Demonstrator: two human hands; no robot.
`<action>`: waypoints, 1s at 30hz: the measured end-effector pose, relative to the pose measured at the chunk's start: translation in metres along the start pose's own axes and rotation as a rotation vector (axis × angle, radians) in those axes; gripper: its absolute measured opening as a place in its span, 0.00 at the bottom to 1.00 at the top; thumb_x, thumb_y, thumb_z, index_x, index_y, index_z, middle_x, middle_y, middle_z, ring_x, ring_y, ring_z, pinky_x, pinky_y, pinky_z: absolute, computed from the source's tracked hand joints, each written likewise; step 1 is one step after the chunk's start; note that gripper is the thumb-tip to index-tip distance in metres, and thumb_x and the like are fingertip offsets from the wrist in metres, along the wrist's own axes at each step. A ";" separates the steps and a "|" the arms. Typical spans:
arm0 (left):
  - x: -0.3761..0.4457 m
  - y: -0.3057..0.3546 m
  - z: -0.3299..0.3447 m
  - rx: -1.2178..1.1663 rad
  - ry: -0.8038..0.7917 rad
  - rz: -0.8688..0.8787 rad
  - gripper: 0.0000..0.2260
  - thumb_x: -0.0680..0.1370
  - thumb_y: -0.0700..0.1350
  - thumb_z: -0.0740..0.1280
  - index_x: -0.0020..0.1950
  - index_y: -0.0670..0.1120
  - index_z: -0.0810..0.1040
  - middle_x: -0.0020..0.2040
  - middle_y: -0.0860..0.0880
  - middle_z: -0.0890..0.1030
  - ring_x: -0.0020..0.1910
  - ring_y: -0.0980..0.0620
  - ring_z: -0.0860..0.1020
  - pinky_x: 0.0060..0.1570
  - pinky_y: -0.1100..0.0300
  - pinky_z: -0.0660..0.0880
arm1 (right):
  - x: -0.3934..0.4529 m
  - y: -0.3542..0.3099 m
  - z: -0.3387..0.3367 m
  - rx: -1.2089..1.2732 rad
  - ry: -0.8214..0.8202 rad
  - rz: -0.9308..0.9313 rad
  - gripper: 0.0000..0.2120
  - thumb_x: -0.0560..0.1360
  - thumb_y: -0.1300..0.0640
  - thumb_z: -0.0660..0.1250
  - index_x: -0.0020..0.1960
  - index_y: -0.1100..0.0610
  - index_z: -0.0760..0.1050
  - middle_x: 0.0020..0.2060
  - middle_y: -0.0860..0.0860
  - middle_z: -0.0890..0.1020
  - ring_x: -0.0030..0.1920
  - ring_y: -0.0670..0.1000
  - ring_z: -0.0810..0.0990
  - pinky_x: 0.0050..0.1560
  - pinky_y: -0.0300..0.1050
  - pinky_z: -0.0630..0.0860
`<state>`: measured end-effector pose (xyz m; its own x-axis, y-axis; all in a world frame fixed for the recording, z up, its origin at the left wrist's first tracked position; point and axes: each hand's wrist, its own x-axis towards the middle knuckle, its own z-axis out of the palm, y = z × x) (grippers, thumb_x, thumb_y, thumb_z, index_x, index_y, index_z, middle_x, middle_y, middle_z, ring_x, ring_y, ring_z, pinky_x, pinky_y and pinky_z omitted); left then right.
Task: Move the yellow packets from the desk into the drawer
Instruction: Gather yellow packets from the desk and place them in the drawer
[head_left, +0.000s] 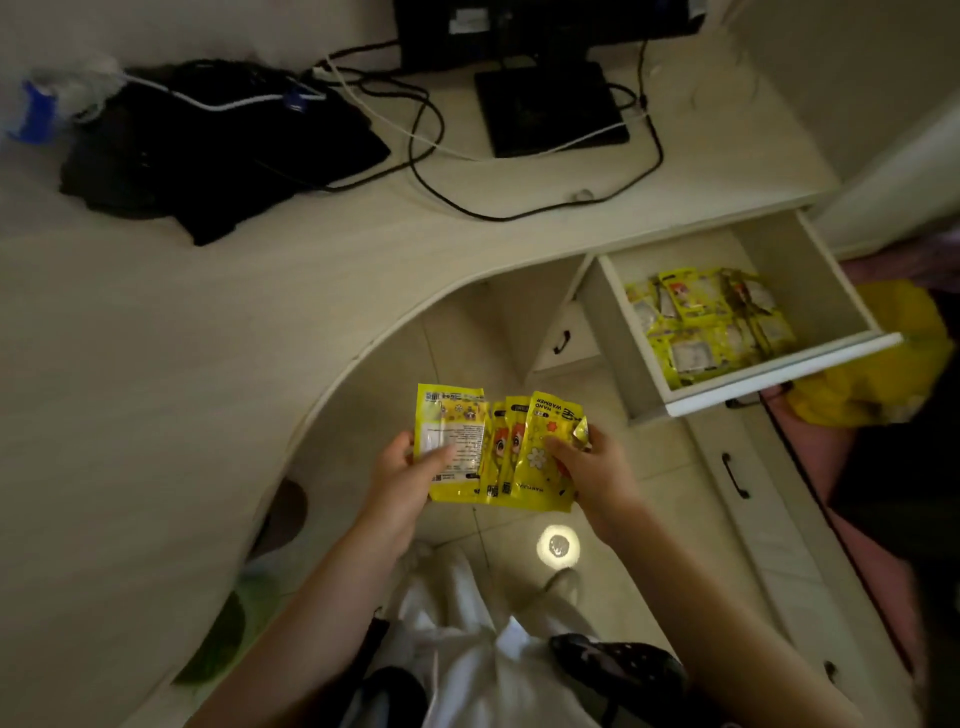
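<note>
Well along, by the look of it; no yellow packet visible on the desk (156, 338) at the left, only a dark bundle of cloth (208, 150), cables (431, 145) and a monitor base (550, 106) toward the back; lower down, over the floor between desk and cabinet, left hand (402, 480) pinching the leftmost of a fan of yellow packets (493, 447), thumb curled over its printed back, fingers behind and out of sight; right hand (592, 467) gripping the right side of the same fan, thumb pressed on the front of the flowered packet, fingers curled under; further right, drawer (779, 382) pulled wide open, a heap of the same packets (711, 325) lying loose on its floor; judged from this, most of the job done; left to do: carrying the held fan across to the drawer and dropping it onto the heap; whether any more packets lie outside the view, impossible to tell.
</note>
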<state>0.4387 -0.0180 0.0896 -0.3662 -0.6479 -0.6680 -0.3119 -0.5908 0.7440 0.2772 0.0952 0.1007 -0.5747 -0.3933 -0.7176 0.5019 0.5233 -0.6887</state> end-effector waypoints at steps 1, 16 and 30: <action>-0.002 -0.004 0.016 0.024 -0.013 0.001 0.07 0.75 0.41 0.71 0.52 0.46 0.78 0.46 0.47 0.85 0.43 0.50 0.83 0.40 0.57 0.76 | 0.000 0.003 -0.017 0.019 0.010 0.005 0.09 0.75 0.63 0.67 0.55 0.57 0.75 0.51 0.59 0.83 0.51 0.60 0.83 0.54 0.61 0.79; -0.019 -0.063 0.245 0.199 -0.143 -0.032 0.06 0.74 0.39 0.72 0.49 0.47 0.79 0.47 0.46 0.85 0.48 0.44 0.84 0.55 0.43 0.78 | 0.025 0.027 -0.255 0.212 0.132 0.206 0.13 0.77 0.65 0.65 0.61 0.60 0.71 0.44 0.55 0.81 0.43 0.55 0.82 0.42 0.52 0.79; 0.053 -0.004 0.357 0.203 -0.194 -0.027 0.07 0.74 0.40 0.72 0.50 0.47 0.79 0.49 0.45 0.85 0.51 0.45 0.83 0.58 0.43 0.77 | 0.117 -0.050 -0.326 0.189 0.176 0.195 0.12 0.75 0.63 0.68 0.57 0.57 0.74 0.51 0.59 0.83 0.51 0.59 0.83 0.54 0.61 0.79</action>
<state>0.1074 0.1217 0.0560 -0.5104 -0.5177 -0.6867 -0.4859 -0.4852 0.7269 -0.0260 0.2697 0.0846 -0.5505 -0.1540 -0.8205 0.7152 0.4199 -0.5587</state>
